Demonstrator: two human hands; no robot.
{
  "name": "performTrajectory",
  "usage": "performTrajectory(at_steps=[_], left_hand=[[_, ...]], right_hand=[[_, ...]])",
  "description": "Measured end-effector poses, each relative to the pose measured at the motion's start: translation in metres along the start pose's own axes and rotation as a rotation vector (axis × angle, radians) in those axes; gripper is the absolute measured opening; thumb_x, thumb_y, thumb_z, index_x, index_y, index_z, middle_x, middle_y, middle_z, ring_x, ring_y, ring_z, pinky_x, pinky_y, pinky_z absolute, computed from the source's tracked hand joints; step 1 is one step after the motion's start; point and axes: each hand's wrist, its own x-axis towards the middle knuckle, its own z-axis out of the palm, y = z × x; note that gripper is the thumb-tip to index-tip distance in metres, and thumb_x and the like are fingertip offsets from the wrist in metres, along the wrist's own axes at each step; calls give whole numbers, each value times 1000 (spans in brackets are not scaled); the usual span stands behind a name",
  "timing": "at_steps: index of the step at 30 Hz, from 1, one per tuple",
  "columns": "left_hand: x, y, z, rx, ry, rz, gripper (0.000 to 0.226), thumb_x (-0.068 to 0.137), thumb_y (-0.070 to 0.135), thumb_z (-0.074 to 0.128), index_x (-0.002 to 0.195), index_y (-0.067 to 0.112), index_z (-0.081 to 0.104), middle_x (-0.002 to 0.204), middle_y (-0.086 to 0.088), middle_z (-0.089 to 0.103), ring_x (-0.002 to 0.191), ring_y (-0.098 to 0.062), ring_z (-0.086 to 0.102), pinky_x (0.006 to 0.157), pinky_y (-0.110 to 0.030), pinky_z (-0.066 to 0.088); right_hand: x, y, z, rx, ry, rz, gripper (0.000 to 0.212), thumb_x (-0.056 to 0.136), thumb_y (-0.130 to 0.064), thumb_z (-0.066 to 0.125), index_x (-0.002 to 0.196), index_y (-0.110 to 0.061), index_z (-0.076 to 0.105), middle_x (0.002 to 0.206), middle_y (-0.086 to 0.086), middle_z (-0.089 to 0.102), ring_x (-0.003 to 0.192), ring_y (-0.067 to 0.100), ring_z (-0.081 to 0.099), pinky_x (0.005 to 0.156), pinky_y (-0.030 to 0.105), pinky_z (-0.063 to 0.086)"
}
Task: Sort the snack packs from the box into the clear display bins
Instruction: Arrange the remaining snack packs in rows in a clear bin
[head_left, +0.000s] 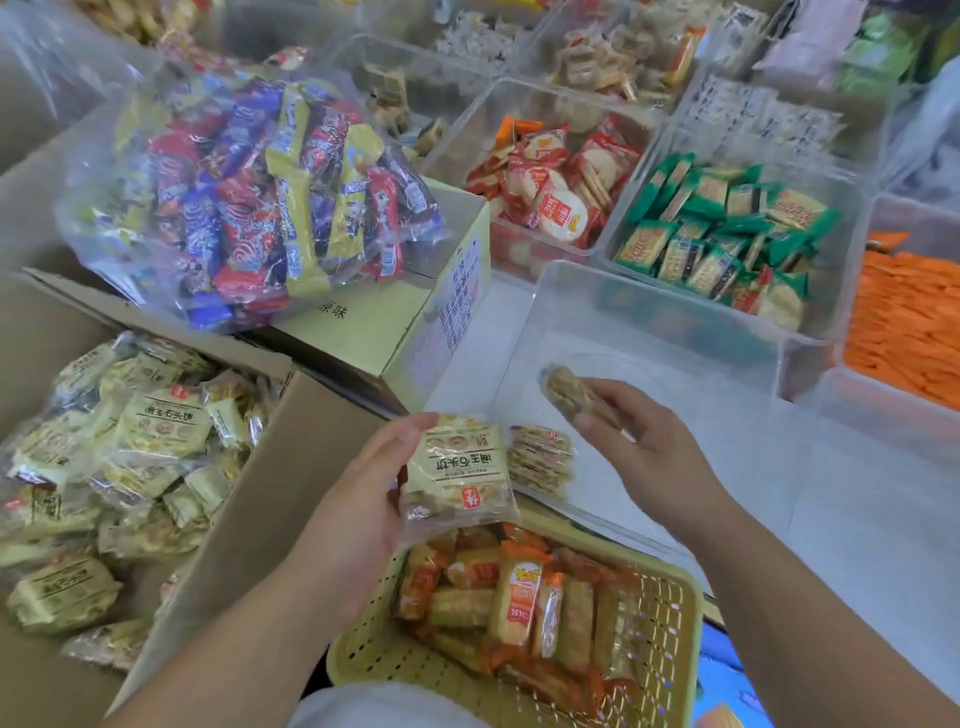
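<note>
A brown cardboard box (249, 499) at the left holds many pale yellow snack packs (161, 421). My left hand (358, 509) grips one such pack (457, 473) with a clear-wrapped cracker pack (540, 457) behind it, at the near rim of a nearly bare clear bin (670, 332). My right hand (649, 447) reaches into that bin, fingers closed on a cracker pack (569, 397) just above the bin floor.
A yellow perforated basket (670, 618) of orange packs sits below my hands. A bag of colourful bars (249, 192) lies on a yellow carton (395, 322). Filled clear bins stand behind: red packs (556, 182), green packs (727, 228), orange packs (909, 322).
</note>
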Motion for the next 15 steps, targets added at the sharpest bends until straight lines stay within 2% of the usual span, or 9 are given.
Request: performTrajectory(at_steps=[2, 4, 6, 9, 13, 15], left_hand=[[-2, 1, -1, -25, 6, 20, 31, 96, 36, 58, 122, 25, 71, 125, -11, 73, 115, -33, 71, 90, -52, 61], [-5, 3, -1, -35, 1, 39, 39, 91, 39, 56, 124, 24, 69, 125, -11, 73, 114, -32, 71, 84, -45, 63], [-7, 3, -2, -36, 1, 51, 39, 89, 39, 56, 123, 25, 70, 125, -10, 74, 114, -31, 72, 80, -42, 63], [-10, 5, -5, -27, 20, 55, 39, 89, 39, 56, 123, 26, 71, 125, -11, 73, 112, -31, 72, 78, -39, 63], [-13, 6, -9, -38, 42, 70, 40, 86, 40, 64, 123, 25, 71, 125, -13, 73, 113, -32, 72, 78, -38, 62], [-14, 7, -10, -37, 55, 76, 46, 80, 43, 70, 123, 27, 71, 125, -12, 73, 113, -33, 72, 79, -40, 62]], right_hand=[[28, 19, -4, -69, 16, 55, 25, 94, -47, 65, 118, -45, 65, 110, -22, 68, 100, -6, 60, 75, 16, 41], [54, 37, -2, -137, 9, 129, 28, 95, -47, 64, 121, -37, 65, 112, -14, 68, 97, 2, 61, 74, 22, 43], [75, 53, 7, -233, -70, 168, 33, 96, -47, 62, 123, -29, 64, 112, -7, 66, 98, 15, 60, 75, 27, 42], [94, 65, 25, -308, -235, 148, 38, 96, -47, 61, 128, -27, 61, 114, -7, 63, 105, 18, 59, 75, 25, 41], [104, 80, 43, -534, -399, 141, 47, 101, -49, 53, 143, -29, 49, 139, 0, 58, 123, 24, 55, 94, 33, 41], [105, 85, 49, -570, -453, 156, 50, 102, -52, 47, 147, -29, 45, 146, 0, 53, 128, 25, 52, 99, 34, 39]])
